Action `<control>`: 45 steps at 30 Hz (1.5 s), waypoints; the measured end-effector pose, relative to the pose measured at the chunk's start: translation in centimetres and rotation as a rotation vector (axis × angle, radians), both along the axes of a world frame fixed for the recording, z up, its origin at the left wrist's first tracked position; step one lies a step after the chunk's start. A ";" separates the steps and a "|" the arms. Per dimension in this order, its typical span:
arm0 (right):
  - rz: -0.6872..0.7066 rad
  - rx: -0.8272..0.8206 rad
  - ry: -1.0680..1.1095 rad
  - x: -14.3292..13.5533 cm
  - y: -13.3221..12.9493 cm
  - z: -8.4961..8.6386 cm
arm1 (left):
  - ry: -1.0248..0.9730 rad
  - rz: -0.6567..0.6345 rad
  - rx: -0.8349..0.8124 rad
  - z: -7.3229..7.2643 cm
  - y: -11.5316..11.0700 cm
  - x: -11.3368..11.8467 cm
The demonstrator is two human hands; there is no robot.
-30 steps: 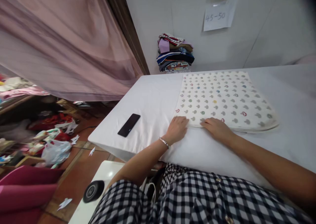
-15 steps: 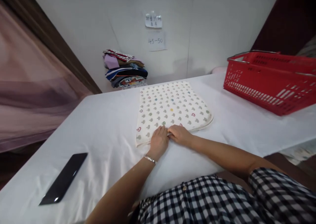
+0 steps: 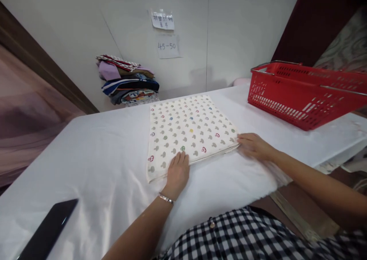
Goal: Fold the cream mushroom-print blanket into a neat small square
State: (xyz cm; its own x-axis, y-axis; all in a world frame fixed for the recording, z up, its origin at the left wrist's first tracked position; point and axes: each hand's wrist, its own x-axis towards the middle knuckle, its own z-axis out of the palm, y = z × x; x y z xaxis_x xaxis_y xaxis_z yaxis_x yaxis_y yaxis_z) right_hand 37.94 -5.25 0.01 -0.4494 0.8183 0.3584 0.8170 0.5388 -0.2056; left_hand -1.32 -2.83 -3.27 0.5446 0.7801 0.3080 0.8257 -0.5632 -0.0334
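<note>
A folded white cloth [image 3: 186, 128] lies flat on the table, printed with grey mushrooms and a few red, green, blue and yellow ones. Its layers show along the near edge. My left hand [image 3: 178, 170] rests on that edge, left of the middle, fingers stretched flat on top and the thumb hidden. At the near right corner, my right hand [image 3: 255, 146] has its fingertips closed around the cloth's edge; the hand is slightly blurred.
White fabric covers the table [image 3: 114, 149]. A red plastic basket [image 3: 298, 95] stands at the right, a pile of folded clothes [image 3: 129, 80] at the back left. A dark flat object [image 3: 47, 231] lies at the near left. Paper signs [image 3: 168, 46] hang on the wall.
My right hand has moved right along the near edge, from beside my left hand to the corner. The left hand stays on the edge. The camera view has shifted slightly.
</note>
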 end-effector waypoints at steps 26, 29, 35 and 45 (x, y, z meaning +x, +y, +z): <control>-0.822 -0.985 0.336 -2.4 6.2 3.8 | -0.044 -0.007 0.007 0.3 -0.1 0.3; -0.857 -1.029 0.381 -2.5 6.2 3.8 | -0.061 -0.012 -0.006 0.3 -0.1 0.3; -0.841 -1.007 0.569 -1.8 5.8 3.6 | -0.040 -0.008 0.007 0.3 -0.1 0.3; -0.884 -1.022 0.491 -1.2 5.9 2.5 | -0.051 -0.014 -0.008 0.2 0.0 0.3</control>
State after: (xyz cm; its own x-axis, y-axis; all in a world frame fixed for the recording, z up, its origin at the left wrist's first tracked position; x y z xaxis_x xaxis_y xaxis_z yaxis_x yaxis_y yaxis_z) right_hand 36.72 0.63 2.52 0.3268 0.7469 -0.5791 0.5338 -0.6515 -0.5391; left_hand -0.99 -2.87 -3.02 0.5390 0.7753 0.3293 0.8183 -0.5746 0.0133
